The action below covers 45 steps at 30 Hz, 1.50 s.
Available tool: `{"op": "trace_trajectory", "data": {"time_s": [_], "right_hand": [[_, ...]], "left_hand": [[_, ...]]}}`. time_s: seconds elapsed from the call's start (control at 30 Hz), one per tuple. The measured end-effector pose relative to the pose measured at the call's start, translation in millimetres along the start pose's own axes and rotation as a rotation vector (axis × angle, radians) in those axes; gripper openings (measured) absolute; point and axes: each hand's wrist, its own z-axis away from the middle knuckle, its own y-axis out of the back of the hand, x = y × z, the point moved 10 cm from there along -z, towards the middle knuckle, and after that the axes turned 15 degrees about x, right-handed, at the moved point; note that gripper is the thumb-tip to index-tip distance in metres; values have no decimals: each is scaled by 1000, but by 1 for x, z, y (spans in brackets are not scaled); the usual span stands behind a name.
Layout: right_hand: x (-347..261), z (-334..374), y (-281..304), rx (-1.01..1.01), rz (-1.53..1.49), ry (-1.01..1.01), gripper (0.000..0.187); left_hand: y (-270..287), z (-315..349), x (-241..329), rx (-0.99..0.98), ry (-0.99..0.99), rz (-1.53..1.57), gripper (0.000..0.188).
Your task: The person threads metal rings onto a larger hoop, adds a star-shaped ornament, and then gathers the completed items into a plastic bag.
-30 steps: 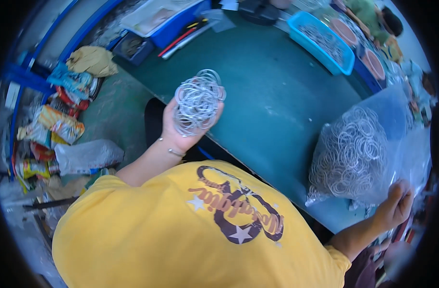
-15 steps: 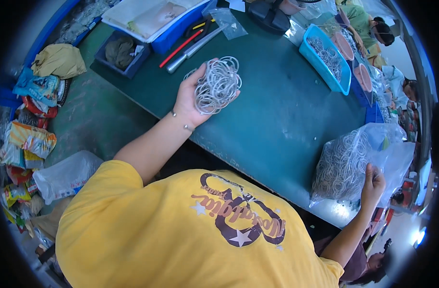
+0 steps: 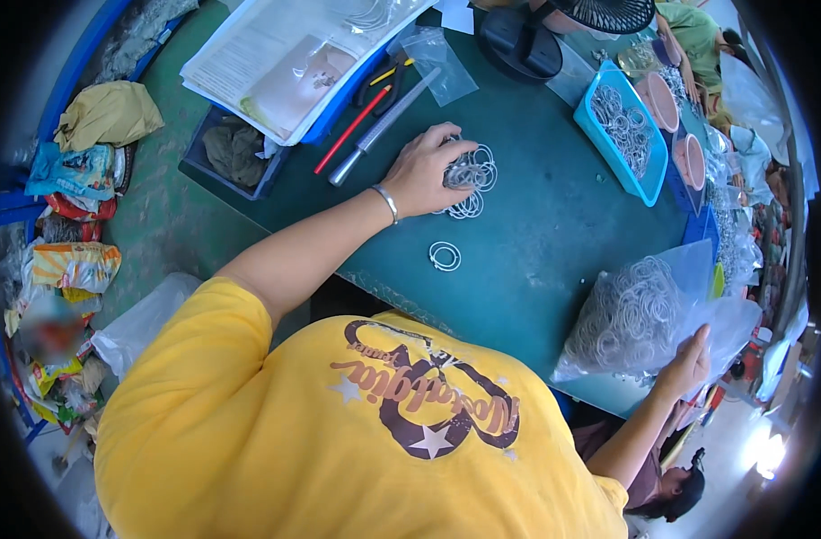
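Palm down at the table's middle, my left hand [image 3: 428, 171] has its fingers curled over a bunch of silver metal rings [image 3: 475, 184]. Part of the bunch spreads out from under the fingers on the green tabletop. A couple of loose rings [image 3: 445, 257] lie apart, closer to me. At the right, a clear plastic bag [image 3: 622, 319] full of similar rings rests on the table. My right hand [image 3: 689, 364] pinches the bag's loose open end between thumb and fingers.
A red-handled tool [image 3: 354, 128] and a tapered metal rod [image 3: 379, 130] lie beyond my left hand, near a dark bin [image 3: 240, 148] holding cloth. Papers [image 3: 276, 72] sit on a blue tray. Far right are a turquoise basket [image 3: 622, 135] of rings, a fan [image 3: 523, 45] and co-workers.
My left hand has turned from palm up to palm down, bringing the rings onto the table. A couple of rings now lie loose there. My right hand keeps its hold on the bag.
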Motion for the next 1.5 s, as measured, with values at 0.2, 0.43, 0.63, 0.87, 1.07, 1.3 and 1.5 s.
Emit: {"op": "trace_trajectory", "data": {"time_s": [0.2,0.43,0.63,0.87,1.07,1.3,1.5], "right_hand": [[-50,-17,-22,56,-243,-209,35],[-170,-2,-59,-287,-682,-282,23],[-311,-11,-81,-103,-883,-43,26],[-482,44,-110,-244,-1093,149,28],[-586,208,-168,-423,-1089,393,28],[-660,435,-251,-1694,-1578,6,26],[-665,495,-305,-1766,-1597,157,43]], "left_hand": [[13,9,-10,-238,170,43,77],[115,28,18,-31,287,217,58],[259,117,12,123,469,286,42],[467,332,-31,691,926,-33,25],[521,403,-8,929,1127,-22,34],[603,178,23,872,352,456,86],[656,159,-58,1187,762,549,25]]}}
